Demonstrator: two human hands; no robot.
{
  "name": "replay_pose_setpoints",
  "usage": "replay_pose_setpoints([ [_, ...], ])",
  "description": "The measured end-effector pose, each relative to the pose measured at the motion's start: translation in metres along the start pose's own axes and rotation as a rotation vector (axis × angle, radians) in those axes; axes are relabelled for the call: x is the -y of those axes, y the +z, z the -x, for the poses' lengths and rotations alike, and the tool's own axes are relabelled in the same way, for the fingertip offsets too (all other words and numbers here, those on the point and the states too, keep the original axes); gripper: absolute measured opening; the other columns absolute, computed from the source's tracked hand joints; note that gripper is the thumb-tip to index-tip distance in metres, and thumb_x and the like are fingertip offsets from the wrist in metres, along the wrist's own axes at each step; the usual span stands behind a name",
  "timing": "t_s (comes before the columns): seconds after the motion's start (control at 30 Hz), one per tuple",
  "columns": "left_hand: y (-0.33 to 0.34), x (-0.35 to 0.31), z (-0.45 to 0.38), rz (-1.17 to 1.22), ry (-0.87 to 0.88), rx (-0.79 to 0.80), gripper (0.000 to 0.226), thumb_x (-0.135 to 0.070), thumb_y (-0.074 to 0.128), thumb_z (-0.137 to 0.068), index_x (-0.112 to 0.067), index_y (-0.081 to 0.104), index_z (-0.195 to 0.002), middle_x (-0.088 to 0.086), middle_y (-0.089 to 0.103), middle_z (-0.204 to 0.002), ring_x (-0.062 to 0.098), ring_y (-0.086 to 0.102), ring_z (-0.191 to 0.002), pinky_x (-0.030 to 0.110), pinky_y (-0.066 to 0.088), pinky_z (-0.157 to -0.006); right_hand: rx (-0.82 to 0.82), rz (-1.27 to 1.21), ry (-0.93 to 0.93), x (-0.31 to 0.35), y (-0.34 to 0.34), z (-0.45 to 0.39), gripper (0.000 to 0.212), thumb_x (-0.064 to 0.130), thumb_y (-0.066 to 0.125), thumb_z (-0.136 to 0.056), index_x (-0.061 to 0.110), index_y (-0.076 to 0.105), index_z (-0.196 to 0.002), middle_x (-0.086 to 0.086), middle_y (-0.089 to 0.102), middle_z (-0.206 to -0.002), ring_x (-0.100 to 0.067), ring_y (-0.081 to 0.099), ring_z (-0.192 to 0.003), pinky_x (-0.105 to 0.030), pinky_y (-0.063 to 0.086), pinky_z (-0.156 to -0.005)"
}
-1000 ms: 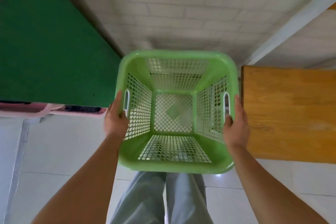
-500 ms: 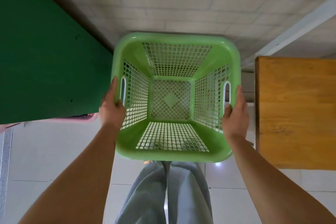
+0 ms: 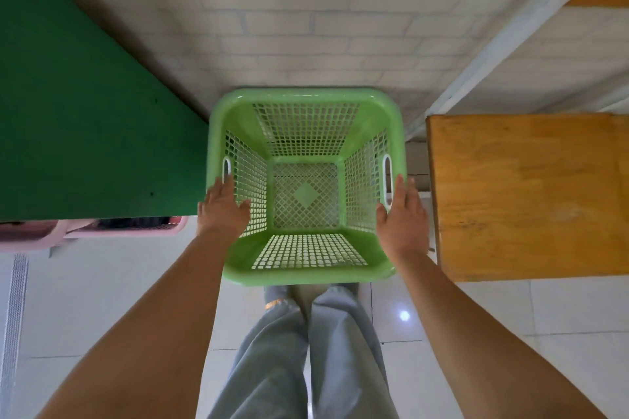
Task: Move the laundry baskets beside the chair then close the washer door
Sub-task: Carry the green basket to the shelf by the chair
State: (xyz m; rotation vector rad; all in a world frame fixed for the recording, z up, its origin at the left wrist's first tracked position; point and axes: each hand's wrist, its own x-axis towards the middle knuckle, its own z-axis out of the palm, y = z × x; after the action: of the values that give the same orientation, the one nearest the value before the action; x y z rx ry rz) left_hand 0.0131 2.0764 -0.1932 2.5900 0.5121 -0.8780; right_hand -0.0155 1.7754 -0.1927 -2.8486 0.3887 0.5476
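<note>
An empty green mesh laundry basket (image 3: pixel 306 269) stands low by the brick wall, between a green table and a wooden chair seat (image 3: pixel 527 194). My left hand (image 3: pixel 223 211) rests against its left rim below the white handle slot, fingers straight, thumb over the inner edge. At the right rim my right hand (image 3: pixel 403 214) lies flat, fingers stretched out beside the other handle slot. Neither hand curls around a handle. A pink basket (image 3: pixel 126 230) pokes out from under the table at the left. No washer is in view.
The green table top (image 3: pixel 85 112) fills the left side and nearly touches the basket's left rim. A white brick wall (image 3: pixel 323 27) lies straight ahead. White floor tiles (image 3: pixel 102 299) surround my legs, and a white beam (image 3: pixel 510 31) runs diagonally at the upper right.
The green basket has gone down and away from me into the gap between table and chair. Both hands have loosened from gripping the handles to lying with fingers extended along the rims.
</note>
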Motion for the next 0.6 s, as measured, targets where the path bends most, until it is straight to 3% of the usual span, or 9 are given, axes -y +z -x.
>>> replay_pose_setpoints([
  [0.17, -0.028, -0.018, 0.058, -0.052, 0.128, -0.007, 0.061, -0.034, 0.044, -0.098, -0.016, 0.021, -0.152, 0.010, 0.026, -0.158, 0.030, 0.026, -0.145, 0.051, 0.022, -0.117, 0.024, 0.034, -0.024, -0.004, -0.041, 0.050, 0.063, 0.041, 0.027, -0.102, 0.017, 0.004, -0.156, -0.012, 0.011, -0.163, -0.029, 0.016, -0.149, -0.042, 0.020, -0.120],
  [0.3, -0.043, -0.032, 0.111, -0.004, 0.252, -0.076, 0.053, -0.028, 0.048, -0.097, -0.014, 0.036, -0.146, 0.010, 0.042, -0.150, 0.032, 0.040, -0.136, 0.048, 0.031, -0.113, 0.010, 0.025, 0.001, -0.016, -0.071, 0.095, 0.061, 0.039, 0.031, -0.101, 0.017, 0.013, -0.155, -0.010, 0.017, -0.162, -0.027, 0.018, -0.149, -0.042, 0.022, -0.118],
  [0.43, -0.055, -0.051, 0.150, -0.080, 0.414, -0.083, 0.048, -0.024, 0.048, -0.097, -0.008, 0.042, -0.142, 0.016, 0.048, -0.144, 0.034, 0.046, -0.130, 0.044, 0.035, -0.111, 0.071, -0.032, 0.059, -0.038, -0.094, 0.141, 0.060, 0.037, 0.033, -0.101, 0.015, 0.015, -0.154, -0.011, 0.017, -0.161, -0.029, 0.021, -0.147, -0.042, 0.021, -0.117],
  [0.6, -0.065, -0.093, 0.180, -0.285, 0.612, -0.032, 0.049, -0.029, 0.042, -0.099, -0.007, 0.040, -0.143, 0.020, 0.046, -0.143, 0.039, 0.046, -0.128, 0.047, 0.036, -0.107, 0.036, -0.105, 0.148, -0.076, -0.118, 0.194, 0.060, 0.040, 0.031, -0.102, 0.017, 0.015, -0.155, -0.011, 0.017, -0.162, -0.029, 0.020, -0.148, -0.042, 0.021, -0.119],
])
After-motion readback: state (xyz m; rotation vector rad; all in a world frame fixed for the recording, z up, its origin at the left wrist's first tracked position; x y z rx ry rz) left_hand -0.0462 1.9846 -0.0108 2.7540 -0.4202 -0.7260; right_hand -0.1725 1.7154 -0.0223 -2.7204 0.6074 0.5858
